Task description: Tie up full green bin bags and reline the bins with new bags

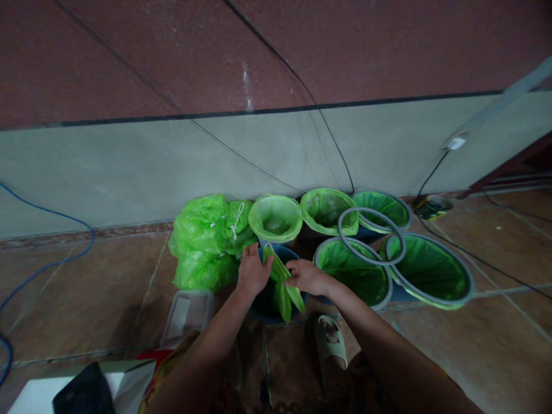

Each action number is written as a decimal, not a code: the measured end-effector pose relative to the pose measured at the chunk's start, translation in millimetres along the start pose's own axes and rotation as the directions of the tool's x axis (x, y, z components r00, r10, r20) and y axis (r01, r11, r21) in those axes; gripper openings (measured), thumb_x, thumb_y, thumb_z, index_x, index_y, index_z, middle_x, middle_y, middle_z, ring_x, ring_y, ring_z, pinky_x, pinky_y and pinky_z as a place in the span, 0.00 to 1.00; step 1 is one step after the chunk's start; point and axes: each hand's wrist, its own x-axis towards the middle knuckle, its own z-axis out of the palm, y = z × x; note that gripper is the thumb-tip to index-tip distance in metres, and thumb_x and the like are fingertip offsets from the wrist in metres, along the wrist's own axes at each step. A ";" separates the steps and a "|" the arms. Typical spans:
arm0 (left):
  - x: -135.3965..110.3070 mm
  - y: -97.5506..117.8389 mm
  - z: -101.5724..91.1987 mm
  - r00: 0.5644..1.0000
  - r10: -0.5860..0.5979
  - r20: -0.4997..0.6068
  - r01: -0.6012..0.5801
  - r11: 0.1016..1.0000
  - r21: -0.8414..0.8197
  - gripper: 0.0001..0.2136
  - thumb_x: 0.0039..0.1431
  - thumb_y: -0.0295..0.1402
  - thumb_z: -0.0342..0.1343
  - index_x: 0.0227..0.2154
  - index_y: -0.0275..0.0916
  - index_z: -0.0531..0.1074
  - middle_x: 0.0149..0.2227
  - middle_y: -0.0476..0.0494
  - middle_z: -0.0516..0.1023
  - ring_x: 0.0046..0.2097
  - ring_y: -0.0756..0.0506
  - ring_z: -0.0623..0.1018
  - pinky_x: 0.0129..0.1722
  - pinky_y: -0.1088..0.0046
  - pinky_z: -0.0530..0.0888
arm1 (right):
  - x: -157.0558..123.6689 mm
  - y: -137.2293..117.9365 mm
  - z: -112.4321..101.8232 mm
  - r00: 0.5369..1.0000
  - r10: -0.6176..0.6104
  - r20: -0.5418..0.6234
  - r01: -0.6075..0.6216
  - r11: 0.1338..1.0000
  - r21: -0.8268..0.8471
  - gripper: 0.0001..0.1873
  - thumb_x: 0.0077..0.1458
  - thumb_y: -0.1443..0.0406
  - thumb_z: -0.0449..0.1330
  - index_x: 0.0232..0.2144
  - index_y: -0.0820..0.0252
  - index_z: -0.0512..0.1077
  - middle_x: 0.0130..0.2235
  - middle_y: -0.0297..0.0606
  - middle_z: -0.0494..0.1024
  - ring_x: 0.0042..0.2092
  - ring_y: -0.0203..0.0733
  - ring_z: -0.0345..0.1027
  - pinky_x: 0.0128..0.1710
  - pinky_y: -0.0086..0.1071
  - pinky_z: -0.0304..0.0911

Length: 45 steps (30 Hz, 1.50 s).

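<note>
My left hand (252, 272) and my right hand (307, 277) both grip a folded green plastic bag (282, 284) over the mouth of a dark blue bin (263, 313) that has no liner. The bag hangs down between the two hands, pinched at its upper end. Around this bin stand several bins lined with green bags (276, 217), and a loose grey ring (371, 236) rests across the rims of three of them.
A heap of tied green bags (207, 241) lies to the left against the wall. A clear plastic box (185, 316) sits on the tiled floor nearby. Cables run along the wall and floor. My slippered foot (330, 340) is below the bin.
</note>
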 end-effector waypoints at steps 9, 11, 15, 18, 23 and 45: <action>-7.7 -1.0 12.3 0.895 0.100 0.434 -0.025 0.984 -0.176 0.09 0.55 0.32 0.54 0.36 0.34 0.75 0.33 0.44 0.80 0.36 0.46 0.77 0.35 0.73 0.70 | 7.6 12.8 7.2 1.000 -0.013 0.024 0.008 0.978 0.207 0.13 0.47 0.73 0.56 0.38 0.62 0.72 0.28 0.33 0.76 0.27 0.33 0.68 0.25 0.24 0.58; -6.5 -2.4 6.2 0.897 0.102 0.430 -0.100 0.995 -0.027 0.08 0.54 0.27 0.52 0.33 0.36 0.76 0.34 0.44 0.80 0.38 0.45 0.77 0.38 0.73 0.70 | 4.6 12.8 0.8 0.998 0.052 0.034 -0.057 0.983 0.174 0.16 0.47 0.74 0.55 0.40 0.61 0.73 0.29 0.33 0.78 0.26 0.33 0.69 0.25 0.23 0.59; -0.7 -10.5 -10.0 0.934 0.104 0.341 -0.201 0.943 0.264 0.13 0.54 0.24 0.48 0.36 0.40 0.77 0.40 0.43 0.80 0.45 0.43 0.77 0.46 0.67 0.69 | -4.6 14.8 -19.8 0.973 0.224 0.064 -0.211 0.964 -0.160 0.15 0.43 0.75 0.57 0.36 0.64 0.76 0.26 0.39 0.79 0.26 0.37 0.72 0.25 0.24 0.59; 1.9 -14.4 -16.1 0.937 0.140 0.321 -0.263 0.886 0.382 0.14 0.55 0.25 0.46 0.33 0.40 0.77 0.38 0.42 0.79 0.44 0.42 0.77 0.47 0.66 0.68 | -11.4 15.8 -31.1 0.909 0.381 0.172 -0.290 0.871 -0.397 0.06 0.42 0.74 0.59 0.26 0.68 0.76 0.26 0.47 0.79 0.28 0.44 0.74 0.25 0.28 0.61; -6.3 -7.4 -7.0 0.868 0.279 0.412 -0.399 0.885 0.242 0.14 0.55 0.26 0.48 0.36 0.41 0.78 0.39 0.44 0.79 0.42 0.45 0.77 0.43 0.71 0.70 | -12.1 11.6 -30.8 0.961 0.273 -0.038 -0.259 0.851 -0.457 0.20 0.46 0.67 0.64 0.44 0.66 0.74 0.43 0.54 0.80 0.44 0.54 0.75 0.37 0.35 0.66; -4.8 -6.9 -5.9 0.949 0.036 0.314 -0.151 0.925 0.348 0.17 0.51 0.22 0.53 0.47 0.31 0.67 0.49 0.32 0.73 0.49 0.43 0.76 0.48 0.72 0.71 | -2.8 3.5 -18.8 0.997 0.031 -0.067 -0.054 0.923 -0.380 0.13 0.51 0.72 0.54 0.32 0.61 0.78 0.35 0.43 0.80 0.39 0.41 0.72 0.37 0.28 0.58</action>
